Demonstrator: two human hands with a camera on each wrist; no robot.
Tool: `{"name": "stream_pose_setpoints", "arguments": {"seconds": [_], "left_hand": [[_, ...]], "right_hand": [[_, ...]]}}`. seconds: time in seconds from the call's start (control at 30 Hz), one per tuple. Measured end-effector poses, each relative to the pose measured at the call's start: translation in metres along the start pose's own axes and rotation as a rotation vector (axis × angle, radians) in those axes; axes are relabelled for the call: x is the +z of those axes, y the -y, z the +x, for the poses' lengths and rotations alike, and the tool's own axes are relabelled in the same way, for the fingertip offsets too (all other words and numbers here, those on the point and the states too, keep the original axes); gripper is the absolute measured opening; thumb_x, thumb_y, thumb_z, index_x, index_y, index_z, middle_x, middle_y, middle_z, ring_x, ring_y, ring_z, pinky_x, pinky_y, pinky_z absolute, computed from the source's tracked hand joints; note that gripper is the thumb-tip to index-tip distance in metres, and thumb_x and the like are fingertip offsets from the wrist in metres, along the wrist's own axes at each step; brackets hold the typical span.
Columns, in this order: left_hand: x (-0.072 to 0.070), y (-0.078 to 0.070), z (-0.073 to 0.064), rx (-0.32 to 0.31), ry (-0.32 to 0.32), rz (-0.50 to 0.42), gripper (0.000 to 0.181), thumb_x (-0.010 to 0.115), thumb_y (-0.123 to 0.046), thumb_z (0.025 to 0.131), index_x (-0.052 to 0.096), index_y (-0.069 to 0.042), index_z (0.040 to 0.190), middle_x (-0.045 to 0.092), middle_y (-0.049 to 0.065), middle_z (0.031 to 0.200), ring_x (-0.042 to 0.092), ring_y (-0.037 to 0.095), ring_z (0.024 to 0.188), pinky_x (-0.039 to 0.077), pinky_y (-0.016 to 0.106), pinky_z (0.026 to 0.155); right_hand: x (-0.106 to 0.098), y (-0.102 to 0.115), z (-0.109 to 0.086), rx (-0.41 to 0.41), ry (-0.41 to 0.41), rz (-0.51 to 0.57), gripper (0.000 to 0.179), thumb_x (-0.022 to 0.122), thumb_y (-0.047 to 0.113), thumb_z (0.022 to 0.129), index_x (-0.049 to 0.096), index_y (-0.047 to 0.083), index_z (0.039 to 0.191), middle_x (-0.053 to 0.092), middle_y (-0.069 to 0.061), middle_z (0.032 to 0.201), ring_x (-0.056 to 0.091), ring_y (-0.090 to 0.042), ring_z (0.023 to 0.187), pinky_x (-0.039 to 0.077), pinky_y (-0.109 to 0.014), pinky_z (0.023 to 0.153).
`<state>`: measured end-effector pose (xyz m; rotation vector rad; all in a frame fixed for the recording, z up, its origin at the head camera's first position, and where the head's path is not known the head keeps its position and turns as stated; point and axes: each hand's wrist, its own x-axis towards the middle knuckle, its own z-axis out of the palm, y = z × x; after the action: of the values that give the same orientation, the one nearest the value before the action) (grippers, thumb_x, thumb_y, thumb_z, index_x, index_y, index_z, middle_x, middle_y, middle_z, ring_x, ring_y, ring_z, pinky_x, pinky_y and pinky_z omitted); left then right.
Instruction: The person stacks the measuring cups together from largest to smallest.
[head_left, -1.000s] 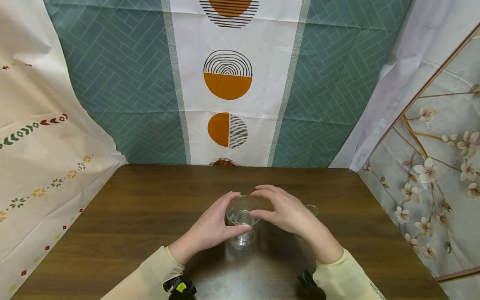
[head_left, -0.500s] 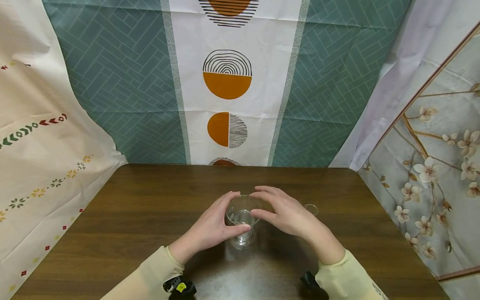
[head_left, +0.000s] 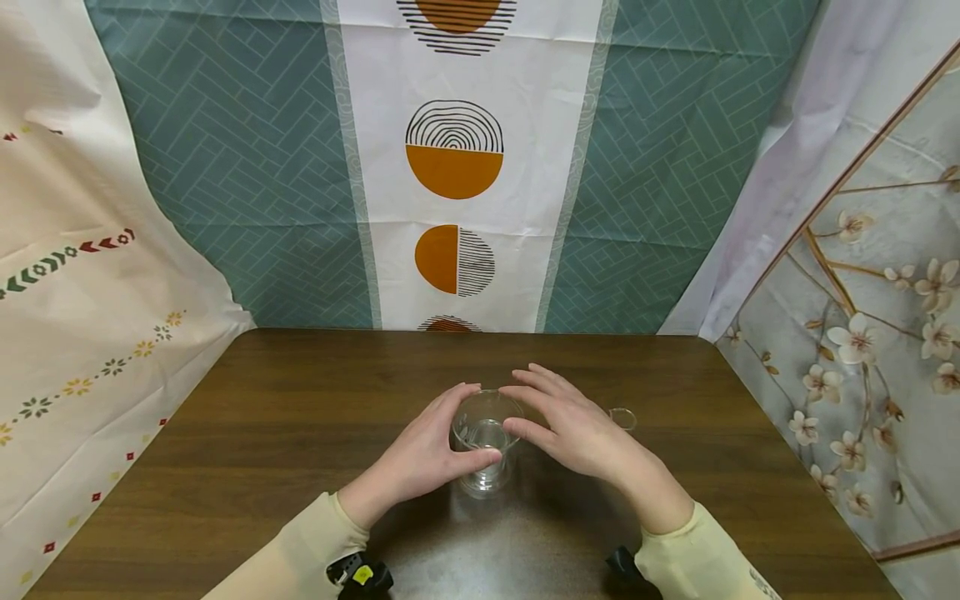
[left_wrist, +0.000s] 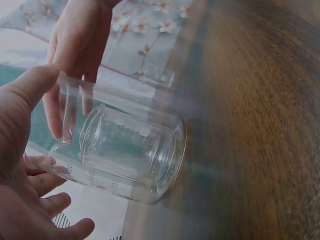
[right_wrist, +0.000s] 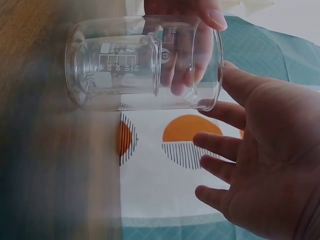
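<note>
A large clear glass beaker (head_left: 487,407) stands upright on the table in front of me. Inside it sits a smaller glass beaker (right_wrist: 120,65) with white printed graduations, also visible in the left wrist view. My left hand (head_left: 431,446) holds the large beaker near the rim, its thumb on the near side and index finger on the far side. At the right side of the rim is my right hand (head_left: 566,421), fingers spread and fairly straight. Its thumb and index finger lie at the rim; whether they touch the glass I cannot tell.
Another small clear glass vessel (head_left: 622,419) stands behind the right hand, mostly hidden by it. The brown wooden table (head_left: 315,400) ends at a teal and white patterned cloth (head_left: 465,275) at the back. A floral cloth (head_left: 847,417) hangs on the right.
My right hand has shifted slightly to the right, and its fingers have spread and lifted a little. The left hand and the beakers have stayed in place.
</note>
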<state>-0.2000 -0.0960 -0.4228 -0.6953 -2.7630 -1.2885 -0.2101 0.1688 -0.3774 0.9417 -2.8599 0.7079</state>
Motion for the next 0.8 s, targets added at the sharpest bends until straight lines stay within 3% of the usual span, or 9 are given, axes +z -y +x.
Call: {"name": "stream_pose_setpoints", "arguments": {"seconds": [0.27, 0.5, 0.8], "left_hand": [[0.0003, -0.0001, -0.0001, -0.001, 0.003, -0.001, 0.098, 0.088, -0.061, 0.089, 0.044, -0.022, 0.167, 0.047, 0.003, 0.168, 0.046, 0.028, 0.154, 0.044, 0.06, 0.119], [0.0009, 0.0006, 0.0007, 0.0, 0.002, -0.005, 0.097, 0.088, -0.061, 0.089, 0.044, -0.022, 0.166, 0.048, 0.003, 0.168, 0.048, 0.028, 0.153, 0.045, 0.061, 0.118], [0.0004, -0.0002, 0.0, -0.005, 0.005, -0.004, 0.097, 0.089, -0.06, 0.089, 0.044, -0.021, 0.167, 0.047, 0.003, 0.169, 0.046, 0.028, 0.154, 0.044, 0.061, 0.119]], "right_hand": [[0.0019, -0.0018, -0.0014, -0.03, -0.025, -0.016, 0.058, 0.068, 0.052, 0.109, 0.063, 0.02, 0.158, 0.045, -0.009, 0.173, 0.024, -0.035, 0.167, 0.029, -0.066, 0.127], [0.0032, -0.003, -0.0016, -0.045, -0.025, -0.046, 0.059, 0.065, 0.052, 0.11, 0.06, 0.02, 0.16, 0.044, -0.007, 0.173, 0.025, -0.032, 0.167, 0.019, -0.058, 0.133], [0.0038, -0.003, -0.003, -0.062, -0.033, -0.066, 0.059, 0.062, 0.053, 0.111, 0.06, 0.019, 0.16, 0.044, -0.01, 0.173, 0.026, -0.033, 0.166, 0.018, -0.058, 0.133]]}}
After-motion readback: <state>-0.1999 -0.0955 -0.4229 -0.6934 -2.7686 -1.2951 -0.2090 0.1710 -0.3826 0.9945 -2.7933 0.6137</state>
